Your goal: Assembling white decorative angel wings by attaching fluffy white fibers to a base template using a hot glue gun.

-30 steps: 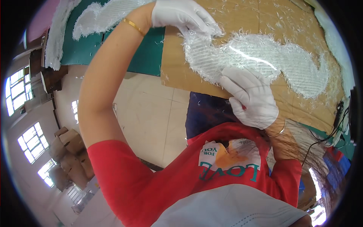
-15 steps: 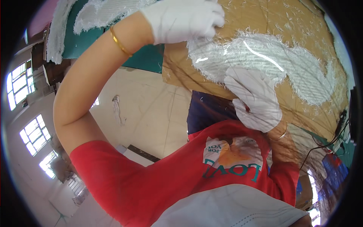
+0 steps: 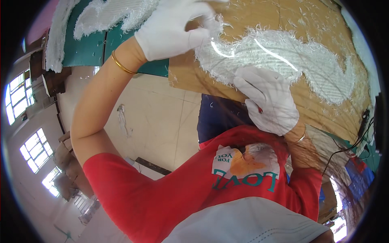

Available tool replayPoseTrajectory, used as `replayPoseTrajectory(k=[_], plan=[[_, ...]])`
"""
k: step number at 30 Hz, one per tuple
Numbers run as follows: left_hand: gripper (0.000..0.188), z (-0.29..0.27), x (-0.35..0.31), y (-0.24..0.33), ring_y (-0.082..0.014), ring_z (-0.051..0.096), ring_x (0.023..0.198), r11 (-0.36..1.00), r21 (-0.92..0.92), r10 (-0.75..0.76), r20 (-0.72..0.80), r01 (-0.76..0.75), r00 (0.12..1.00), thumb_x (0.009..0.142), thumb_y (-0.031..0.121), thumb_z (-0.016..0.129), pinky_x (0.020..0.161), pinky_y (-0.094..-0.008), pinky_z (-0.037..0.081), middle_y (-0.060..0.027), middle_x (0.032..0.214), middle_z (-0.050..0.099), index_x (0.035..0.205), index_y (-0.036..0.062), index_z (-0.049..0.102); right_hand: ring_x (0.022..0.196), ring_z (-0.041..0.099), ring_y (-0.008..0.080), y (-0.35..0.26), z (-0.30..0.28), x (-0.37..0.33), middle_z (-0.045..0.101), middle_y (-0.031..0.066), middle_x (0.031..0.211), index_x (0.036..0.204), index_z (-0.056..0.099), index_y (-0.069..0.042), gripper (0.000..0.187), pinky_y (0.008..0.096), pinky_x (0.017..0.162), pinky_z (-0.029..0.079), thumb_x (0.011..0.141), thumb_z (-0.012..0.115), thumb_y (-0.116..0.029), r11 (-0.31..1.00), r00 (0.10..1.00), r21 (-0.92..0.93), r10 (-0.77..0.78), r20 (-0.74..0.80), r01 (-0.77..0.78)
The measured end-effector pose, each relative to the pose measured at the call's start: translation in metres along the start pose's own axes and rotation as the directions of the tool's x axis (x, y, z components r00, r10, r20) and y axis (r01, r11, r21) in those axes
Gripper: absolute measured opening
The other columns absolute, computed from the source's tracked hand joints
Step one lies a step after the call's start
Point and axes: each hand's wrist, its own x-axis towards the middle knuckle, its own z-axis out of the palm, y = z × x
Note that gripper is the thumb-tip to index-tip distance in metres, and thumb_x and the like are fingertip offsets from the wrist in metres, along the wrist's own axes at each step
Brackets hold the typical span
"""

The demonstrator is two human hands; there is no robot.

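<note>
Green table leftmost, I see the left hand has shifted, fingers curved round a gap, any pinch unclear, exposing the fringed white piece's curled end on brown cardboard. My right hand lies nearly flat, unclenched, at its near edge.

The view looks from the person's head, through the left of two side-by-side fisheye cameras, steeply down the front of the body, upright and unmirrored. A pale cloth looms close to the lens at six o'clock, with the red shirt just above it. The left hand shows near twelve o'clock and the right hand between two and three, both farther off than the cloth. The wide lens also takes in the cardboard toward one o'clock, the floor near the centre and distant windows around nine.
</note>
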Motion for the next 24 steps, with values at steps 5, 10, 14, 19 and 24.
replayPoseTrajectory(k=[5, 10, 14, 19, 24], plan=[[0.037, 0.005, 0.068, 0.049, -0.0387, 0.065, 0.105, 0.854, 0.275, -0.52, 0.488, 0.441, 0.701, 0.098, 0.034, 0.053, 0.096, -0.0425, 0.05, -0.0203, 0.12, 0.067, 0.117, 0.0061, 0.066, 0.12, 0.059, 0.032, -0.008, -0.004, -0.004, 0.061, 0.011, 0.128, 0.123, 0.063, -0.006, 0.054, 0.0466, 0.096, 0.049, 0.07, 0.069, -0.006, 0.998, 0.995, -0.062, 0.031, 0.093, -0.025], [0.059, 0.0, 0.078, 0.044, -0.0434, 0.067, 0.093, 0.645, 0.408, -0.701, 0.653, 0.646, 0.288, 0.103, 0.05, 0.042, 0.087, -0.0451, 0.052, -0.0235, 0.094, 0.071, 0.106, 0.0004, 0.073, 0.128, 0.055, 0.0317, -0.011, 0.002, -0.024, 0.059, 0.0111, 0.14, 0.129, 0.064, -0.009, 0.057, 0.0498, 0.104, 0.045, 0.073, 0.072, -0.011, 0.999, 0.983, -0.026, 0.046, 0.178, -0.042], [0.071, 0.004, 0.075, 0.037, -0.0363, 0.068, 0.085, 0.618, 0.308, -0.608, 0.77, 0.723, 0.191, 0.099, 0.064, 0.049, 0.08, -0.0421, 0.052, -0.0237, 0.09, 0.073, 0.087, -0.0017, 0.075, 0.115, 0.06, 0.0273, -0.017, 0.005, -0.038, 0.061, 0.0072, 0.134, 0.111, 0.065, -0.007, 0.047, 0.0422, 0.09, 0.05, 0.066, 0.073, -0.012, 0.998, 1.0, -0.059, -0.006, 0.022, 0.008], [0.059, 0.015, 0.082, 0.019, -0.0262, 0.063, 0.071, 0.667, 0.246, -0.464, 0.876, 0.704, 0.133, 0.093, 0.057, 0.062, 0.07, -0.0388, 0.05, -0.0209, 0.082, 0.071, 0.089, -0.0006, 0.075, 0.117, 0.059, 0.0295, -0.021, 0.005, -0.028, 0.061, 0.0086, 0.127, 0.112, 0.065, -0.006, 0.047, 0.0457, 0.094, 0.047, 0.067, 0.077, -0.016, 0.998, 0.999, -0.049, -0.051, -0.017, 0.05], [0.037, 0.035, 0.077, -0.004, -0.0234, 0.06, 0.065, 0.814, 0.103, -0.307, 0.912, 0.572, 0.272, 0.087, 0.038, 0.068, 0.065, -0.0395, 0.048, -0.0187, 0.073, 0.068, 0.09, 0.0016, 0.074, 0.14, 0.046, 0.0314, -0.02, 0.017, -0.024, 0.056, 0.0095, 0.145, 0.13, 0.063, -0.009, 0.059, 0.0512, 0.119, 0.031, 0.076, 0.078, -0.026, 0.991, 0.988, -0.103, 0.092, 0.127, -0.079]])
